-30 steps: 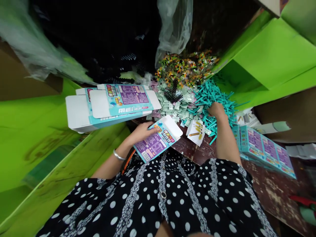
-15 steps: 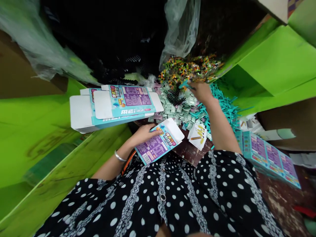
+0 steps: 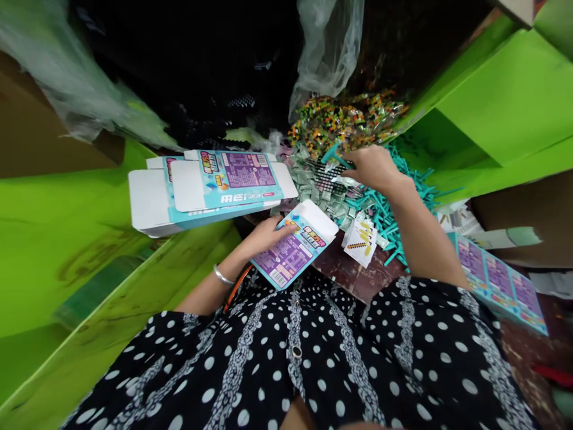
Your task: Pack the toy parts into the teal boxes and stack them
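Observation:
My left hand (image 3: 265, 236) is wrapped round the edge of a flat purple and blue box (image 3: 290, 254), thumb on its printed face, with a white flap pointing away from me. My right hand (image 3: 373, 170) pinches a teal T-shaped plastic piece (image 3: 335, 156) and seems to hold a black grid piece (image 3: 329, 177) below it. Under and beside that hand lie small clear packets (image 3: 308, 185) and a heap of teal pieces (image 3: 389, 224). White cards with a sword picture (image 3: 359, 243) rest on the dark red table between my hands.
Two more printed boxes (image 3: 242, 179) lie overlapped at the left, on a green box edge. Bags of orange and green beads (image 3: 349, 119) sit at the back, beside a hanging clear plastic bag (image 3: 329, 51). Packed boxes (image 3: 501, 280) stand at the right. Green cardboard walls (image 3: 505, 101) flank both sides.
My right hand has drawn slightly nearer with the teal piece, and the black grid has shifted with it. The box in my left hand has moved a little up and right.

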`<state>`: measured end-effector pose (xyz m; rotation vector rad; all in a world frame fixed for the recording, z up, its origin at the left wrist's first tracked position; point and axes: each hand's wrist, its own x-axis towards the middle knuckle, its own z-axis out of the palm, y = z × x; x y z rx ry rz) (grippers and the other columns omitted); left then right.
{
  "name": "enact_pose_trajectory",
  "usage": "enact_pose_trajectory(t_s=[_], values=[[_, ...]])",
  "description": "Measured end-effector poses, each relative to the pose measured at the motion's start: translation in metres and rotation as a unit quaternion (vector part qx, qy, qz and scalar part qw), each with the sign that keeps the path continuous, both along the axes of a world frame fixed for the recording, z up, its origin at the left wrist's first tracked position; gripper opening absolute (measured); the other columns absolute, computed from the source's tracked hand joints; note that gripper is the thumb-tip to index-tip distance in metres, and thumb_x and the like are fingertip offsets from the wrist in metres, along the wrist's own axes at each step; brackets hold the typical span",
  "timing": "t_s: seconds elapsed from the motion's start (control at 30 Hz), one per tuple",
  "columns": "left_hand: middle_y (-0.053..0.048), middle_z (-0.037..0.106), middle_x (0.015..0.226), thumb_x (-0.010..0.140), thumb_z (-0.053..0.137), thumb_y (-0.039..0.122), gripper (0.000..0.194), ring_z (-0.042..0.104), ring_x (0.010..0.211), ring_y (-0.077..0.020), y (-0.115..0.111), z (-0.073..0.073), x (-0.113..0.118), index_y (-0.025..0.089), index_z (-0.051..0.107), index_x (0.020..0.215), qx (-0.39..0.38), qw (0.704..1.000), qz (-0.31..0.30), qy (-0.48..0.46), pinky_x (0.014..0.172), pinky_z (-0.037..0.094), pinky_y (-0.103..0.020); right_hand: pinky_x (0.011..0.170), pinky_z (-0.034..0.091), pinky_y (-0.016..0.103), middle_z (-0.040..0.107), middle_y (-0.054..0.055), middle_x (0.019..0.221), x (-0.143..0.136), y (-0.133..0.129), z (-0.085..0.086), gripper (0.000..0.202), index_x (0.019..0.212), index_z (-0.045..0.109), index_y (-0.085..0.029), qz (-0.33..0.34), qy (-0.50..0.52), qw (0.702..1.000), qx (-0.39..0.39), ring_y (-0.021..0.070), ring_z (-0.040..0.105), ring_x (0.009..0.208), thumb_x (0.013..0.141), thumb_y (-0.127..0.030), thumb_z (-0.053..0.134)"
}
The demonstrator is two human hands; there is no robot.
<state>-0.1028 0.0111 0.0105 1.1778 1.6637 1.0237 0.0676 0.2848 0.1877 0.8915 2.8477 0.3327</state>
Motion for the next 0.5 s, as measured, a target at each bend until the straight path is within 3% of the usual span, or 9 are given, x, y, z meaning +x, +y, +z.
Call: enact_pose_trajectory(t_s=[0.13, 0.23, 0.4, 0.5], values=[[-0.017, 0.083, 0.128, 0.096, 0.064, 0.077, 0.065, 0.078, 0.115, -0.0398, 0.009, 0.009, 0.013, 0.019, 0.075, 0.123, 0.021, 0.999, 0.011, -0.03, 0.101, 0.059, -0.048, 0.096, 0.054, 0.044, 0.081, 0.011, 0.104, 0.028, -0.052, 0.003, 0.022, 0.118, 0.084, -0.026, 0.012, -0.008, 0.999, -0.034, 0.0352, 0.075, 0.109, 0.102, -0.039, 0.077], [-0.015, 0.083, 0.126, 0.098, 0.062, 0.075, 0.064, 0.076, 0.116, -0.0377, 0.012, 0.018, 0.025, 0.017, 0.074, 0.122, 0.048, 0.997, 0.019, -0.061, 0.103, 0.059, -0.045, 0.089, 0.054, 0.041, 0.081, 0.01, 0.1, 0.037, -0.083, -0.001, 0.02, 0.117, 0.083, -0.026, 0.043, -0.016, 0.996, -0.077, 0.0321, 0.076, 0.102, 0.102, -0.038, 0.076], [-0.012, 0.082, 0.115, 0.096, 0.065, 0.075, 0.059, 0.074, 0.112, -0.0356, 0.01, 0.024, 0.037, 0.018, 0.071, 0.111, 0.063, 0.996, 0.055, -0.043, 0.099, 0.057, -0.042, 0.075, 0.051, 0.036, 0.082, 0.004, 0.095, 0.048, -0.088, 0.012, 0.03, 0.125, 0.082, -0.028, 0.082, -0.011, 0.98, -0.179, 0.0236, 0.074, 0.085, 0.097, -0.037, 0.079], [-0.01, 0.081, 0.109, 0.095, 0.066, 0.074, 0.055, 0.073, 0.107, -0.0328, 0.006, 0.025, 0.041, 0.021, 0.068, 0.106, 0.066, 0.995, 0.064, -0.027, 0.097, 0.056, -0.041, 0.074, 0.048, 0.036, 0.082, 0.004, 0.09, 0.053, -0.083, 0.022, 0.016, 0.107, 0.085, -0.028, 0.071, -0.002, 0.979, -0.191, 0.0221, 0.073, 0.081, 0.098, -0.038, 0.078]])
